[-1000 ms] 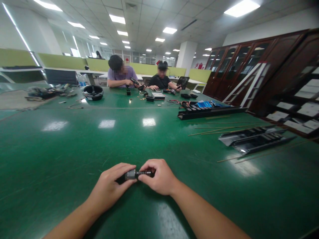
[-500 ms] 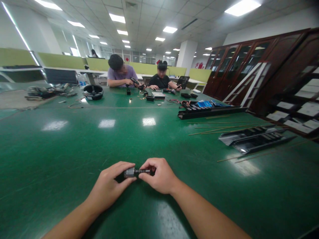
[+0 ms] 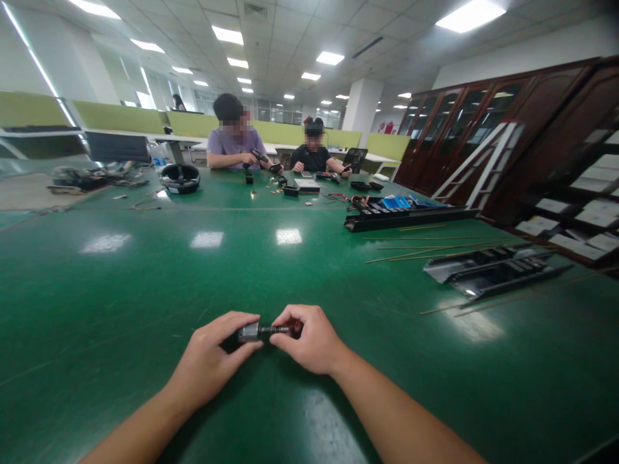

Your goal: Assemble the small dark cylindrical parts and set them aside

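Observation:
My left hand (image 3: pixel 213 351) is closed around a silver-grey metal cylinder (image 3: pixel 249 332), with thumb and fingers on opposite sides of it. From the cylinder's right end a thin dark metal shaft (image 3: pixel 267 330) runs toward my right hand (image 3: pixel 309 340). My right thumb and fingertips pinch the shaft, and a dark reddish part shows inside their curl. The two hands are close together just above the green table. Whether the shaft and the cylinder are joined, I cannot tell.
Thin brass-coloured rods (image 3: pixel 411 251) and black metal channels (image 3: pixel 503 274) lie at the right. A long black rail (image 3: pixel 406 219) lies behind them. Two people (image 3: pixel 236 138) sit across the table (image 3: pixel 159 283), near small black parts. A black headset (image 3: pixel 180 179) rests at the far left.
My left hand and the cylinder have shifted slightly left, so a little more shaft shows between my hands. Across the table, the person at left has raised their head.

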Demonstrator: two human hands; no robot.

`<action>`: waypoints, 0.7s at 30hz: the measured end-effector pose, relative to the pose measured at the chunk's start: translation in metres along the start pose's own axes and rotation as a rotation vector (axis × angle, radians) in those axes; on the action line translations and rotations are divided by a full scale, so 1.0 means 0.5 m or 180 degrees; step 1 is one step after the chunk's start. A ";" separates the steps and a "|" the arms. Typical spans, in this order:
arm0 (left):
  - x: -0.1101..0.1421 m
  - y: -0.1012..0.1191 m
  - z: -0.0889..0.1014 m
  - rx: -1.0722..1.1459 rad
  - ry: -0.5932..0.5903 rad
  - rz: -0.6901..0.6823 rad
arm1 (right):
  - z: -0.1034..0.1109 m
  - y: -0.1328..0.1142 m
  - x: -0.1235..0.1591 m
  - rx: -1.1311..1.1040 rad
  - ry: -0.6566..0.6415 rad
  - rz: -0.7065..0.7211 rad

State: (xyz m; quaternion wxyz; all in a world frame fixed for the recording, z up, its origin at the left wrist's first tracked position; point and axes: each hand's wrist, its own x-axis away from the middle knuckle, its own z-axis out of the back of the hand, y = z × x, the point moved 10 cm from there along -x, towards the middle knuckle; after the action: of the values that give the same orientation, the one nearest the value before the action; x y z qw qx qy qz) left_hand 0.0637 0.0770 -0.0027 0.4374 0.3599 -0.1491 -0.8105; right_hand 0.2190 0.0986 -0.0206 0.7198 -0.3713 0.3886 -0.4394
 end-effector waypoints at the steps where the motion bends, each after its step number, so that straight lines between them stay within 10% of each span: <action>1: 0.000 0.000 0.001 -0.0007 0.0004 0.0003 | -0.001 0.002 0.000 -0.0036 0.0002 -0.0023; 21: -0.005 0.004 0.012 0.0046 0.0114 0.0053 | -0.005 0.034 -0.007 -0.0587 -0.0028 -0.0327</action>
State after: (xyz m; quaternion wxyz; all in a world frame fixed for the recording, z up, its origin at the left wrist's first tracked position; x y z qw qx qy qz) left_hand 0.0616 0.0776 0.0037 0.4441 0.3762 -0.1501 -0.7992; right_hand 0.2217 0.1069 -0.0358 0.6608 -0.4574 0.4046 -0.4364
